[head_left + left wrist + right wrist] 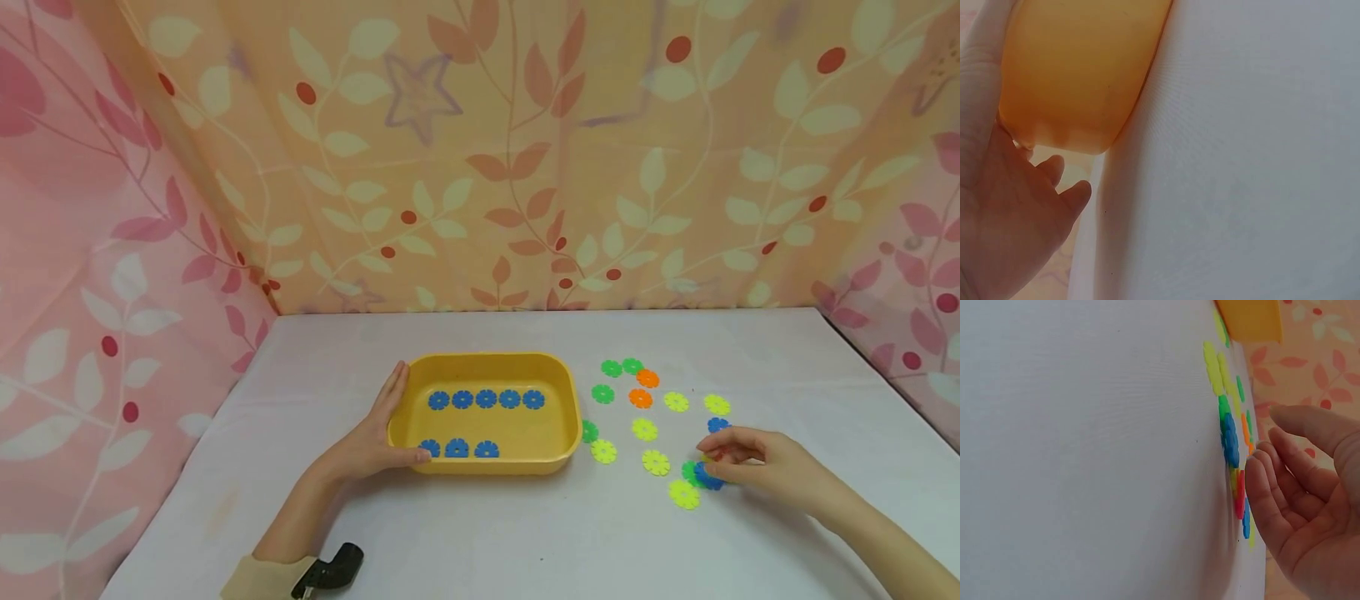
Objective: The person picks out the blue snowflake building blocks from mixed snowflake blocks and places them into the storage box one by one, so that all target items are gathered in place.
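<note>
My left hand (369,443) holds the left end of a yellow plastic basin (525,467), its thumb at the front rim and its fingers along the outer wall. Inside lie several blue notched snowflake discs (486,399) in two rows. My right hand (783,468), loosely curled with nothing between thumb and fingers in the right wrist view, hovers above a small pile. A blue disc (708,478) overlaps a green disc (690,473) there, partly covered by the fingertips in the head view. A pinkish-red disc (1240,495) shows near the fingers in the right wrist view.
Loose yellow discs (656,462), green discs (603,394) and orange discs (641,398) are spread right of the basin. Another blue disc (718,424) lies just behind the right hand. Floral cloth (510,208) hangs behind the white table (480,533).
</note>
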Demonstrator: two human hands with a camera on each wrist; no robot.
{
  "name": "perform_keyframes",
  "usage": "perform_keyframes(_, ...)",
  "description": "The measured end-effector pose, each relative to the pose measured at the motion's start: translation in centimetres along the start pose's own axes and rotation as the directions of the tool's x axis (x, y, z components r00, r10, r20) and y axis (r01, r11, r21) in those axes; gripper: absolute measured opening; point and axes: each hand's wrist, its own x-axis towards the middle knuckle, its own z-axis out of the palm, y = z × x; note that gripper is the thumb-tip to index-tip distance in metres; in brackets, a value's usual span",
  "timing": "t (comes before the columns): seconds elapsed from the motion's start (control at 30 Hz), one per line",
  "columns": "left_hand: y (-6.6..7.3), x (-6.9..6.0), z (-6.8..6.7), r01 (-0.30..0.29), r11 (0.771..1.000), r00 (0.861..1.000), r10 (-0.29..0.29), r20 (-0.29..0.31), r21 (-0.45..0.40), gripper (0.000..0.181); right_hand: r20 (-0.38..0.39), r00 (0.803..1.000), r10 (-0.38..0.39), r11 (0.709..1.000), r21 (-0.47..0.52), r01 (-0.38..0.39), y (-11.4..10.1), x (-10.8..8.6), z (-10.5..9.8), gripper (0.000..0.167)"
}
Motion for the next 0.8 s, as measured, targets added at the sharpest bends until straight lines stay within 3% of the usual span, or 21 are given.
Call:
perform_keyframes(0.13, 0.0, 0.0, 0.0, -0.005, 1.0, 1.0, 0.005, -0.001, -0.003, 0.122, -0.027, 0.999, -0.041, 0.996, -0.079, 0.039, 0.7, -0.6, 0.0, 0.03)
perform_keyframes(0.3, -0.1, 0.0, 0.0, -0.01, 1.0, 1.0, 0.01, -0.002, -0.001, 0.122, -0.03, 0.999, -0.025, 0.984, -0.176, 0.019, 1.0, -1.1, -0.1, 0.033)
perform_keyframes(0.57, -0.1, 0.1, -0.1, -0.003, 1.0, 1.0, 0.003, -0.001, -0.007, 0.122, -0.041, 0.994, -0.097, 0.974, -0.209, 0.087, 1.0, -0.7, 0.5, 0.033)
perform_keyframes(0.8, -0.1, 0.0, -0.1, -0.005, 1.0, 1.0, 0.005, 0.001, -0.016, 0.123, -0.109, 0.985, -0.13, 0.965, -0.244, 0.101, 0.7, -0.2, 1.1, 0.029)
